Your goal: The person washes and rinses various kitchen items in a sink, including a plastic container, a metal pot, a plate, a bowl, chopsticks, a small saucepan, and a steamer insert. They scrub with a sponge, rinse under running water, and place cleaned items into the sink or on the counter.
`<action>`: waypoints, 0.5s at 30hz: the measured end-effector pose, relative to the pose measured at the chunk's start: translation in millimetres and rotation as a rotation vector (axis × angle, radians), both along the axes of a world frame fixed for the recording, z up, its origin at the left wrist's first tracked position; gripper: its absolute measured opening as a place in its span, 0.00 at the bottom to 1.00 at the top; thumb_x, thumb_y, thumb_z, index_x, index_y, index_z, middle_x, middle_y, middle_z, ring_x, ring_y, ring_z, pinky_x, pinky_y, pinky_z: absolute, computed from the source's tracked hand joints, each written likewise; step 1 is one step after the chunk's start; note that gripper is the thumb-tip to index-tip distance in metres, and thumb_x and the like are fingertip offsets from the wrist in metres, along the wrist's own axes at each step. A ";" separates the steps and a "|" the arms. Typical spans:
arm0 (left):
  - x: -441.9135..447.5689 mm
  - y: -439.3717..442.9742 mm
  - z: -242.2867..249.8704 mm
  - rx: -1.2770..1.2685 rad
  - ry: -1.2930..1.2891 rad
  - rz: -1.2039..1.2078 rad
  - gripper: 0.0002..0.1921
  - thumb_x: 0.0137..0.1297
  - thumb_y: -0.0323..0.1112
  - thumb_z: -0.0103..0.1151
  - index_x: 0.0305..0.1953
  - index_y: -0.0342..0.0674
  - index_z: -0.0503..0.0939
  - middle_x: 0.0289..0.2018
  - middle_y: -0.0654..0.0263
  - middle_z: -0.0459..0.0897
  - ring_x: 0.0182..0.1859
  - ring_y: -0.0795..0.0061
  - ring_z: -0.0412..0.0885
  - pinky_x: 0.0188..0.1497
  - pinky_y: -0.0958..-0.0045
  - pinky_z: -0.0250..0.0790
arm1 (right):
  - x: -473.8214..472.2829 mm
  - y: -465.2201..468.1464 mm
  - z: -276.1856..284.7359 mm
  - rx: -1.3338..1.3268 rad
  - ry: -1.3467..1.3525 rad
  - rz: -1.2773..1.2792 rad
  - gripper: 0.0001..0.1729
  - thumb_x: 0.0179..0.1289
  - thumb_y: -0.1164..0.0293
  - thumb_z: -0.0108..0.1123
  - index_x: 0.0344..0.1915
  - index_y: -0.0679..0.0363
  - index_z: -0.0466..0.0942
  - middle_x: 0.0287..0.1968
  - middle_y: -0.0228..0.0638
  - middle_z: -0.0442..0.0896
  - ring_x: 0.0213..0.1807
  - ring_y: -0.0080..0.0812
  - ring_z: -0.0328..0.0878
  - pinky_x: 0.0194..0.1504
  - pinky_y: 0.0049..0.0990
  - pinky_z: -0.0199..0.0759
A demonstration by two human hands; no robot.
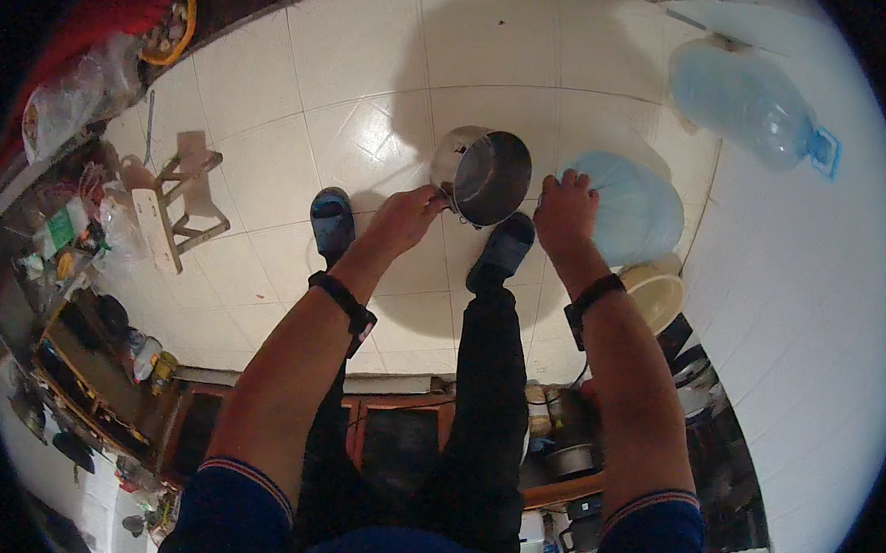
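Note:
My left hand [408, 216] grips a round metal pot [449, 157] at its near left side, where the handle lies mostly hidden by the fingers. The pot is tilted, its open mouth facing right, and its grey inside shows. To the right, my right hand [569, 208] is curled around the left end of a large translucent blue plastic water bottle [634, 208]. The hand hides the bottle's neck. A short gap separates the pot's rim from my right fingers. Whether any water is in the pot cannot be told.
Another big blue bottle [745, 104] is by the white wall [802, 310]. A cream plastic basin [656, 303] sits below the held bottle. At left, a small wooden stool [162, 220] lies on its side near cluttered plastic bags [118, 237]. My slippered feet [501, 249] rest on the tiled floor [360, 144].

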State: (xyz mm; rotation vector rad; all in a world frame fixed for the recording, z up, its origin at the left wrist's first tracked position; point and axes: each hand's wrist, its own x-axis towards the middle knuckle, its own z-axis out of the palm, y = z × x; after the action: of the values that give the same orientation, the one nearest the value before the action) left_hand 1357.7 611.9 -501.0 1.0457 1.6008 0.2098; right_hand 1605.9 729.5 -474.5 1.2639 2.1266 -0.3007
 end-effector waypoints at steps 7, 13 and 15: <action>-0.3 -15.5 -67.9 0.112 -0.006 0.053 0.14 0.71 0.44 0.54 0.47 0.42 0.78 0.35 0.48 0.84 0.42 0.43 0.82 0.44 0.47 0.73 | -43.5 -4.6 -70.7 -0.057 -0.048 0.110 0.13 0.58 0.65 0.61 0.42 0.55 0.81 0.47 0.37 0.79 0.55 0.42 0.74 0.54 0.41 0.69; -12.1 -23.9 -93.0 0.060 -0.008 0.059 0.13 0.71 0.44 0.54 0.46 0.42 0.80 0.34 0.51 0.85 0.39 0.45 0.83 0.42 0.50 0.74 | -74.4 -5.2 -107.5 -0.147 -0.117 0.134 0.13 0.61 0.65 0.58 0.45 0.55 0.82 0.49 0.36 0.79 0.56 0.40 0.73 0.56 0.38 0.66; -14.3 -24.6 -98.9 0.002 0.027 0.046 0.13 0.71 0.46 0.54 0.46 0.44 0.80 0.35 0.52 0.85 0.40 0.45 0.83 0.44 0.49 0.75 | -81.0 -3.4 -114.9 -0.191 -0.140 0.120 0.14 0.63 0.65 0.57 0.46 0.55 0.81 0.50 0.36 0.79 0.57 0.39 0.72 0.57 0.37 0.65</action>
State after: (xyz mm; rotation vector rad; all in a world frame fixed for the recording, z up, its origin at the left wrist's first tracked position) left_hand 1343.3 587.2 -599.9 1.0176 1.6505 0.2290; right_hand 1524.8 726.1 -589.5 1.0146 1.9936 -0.3445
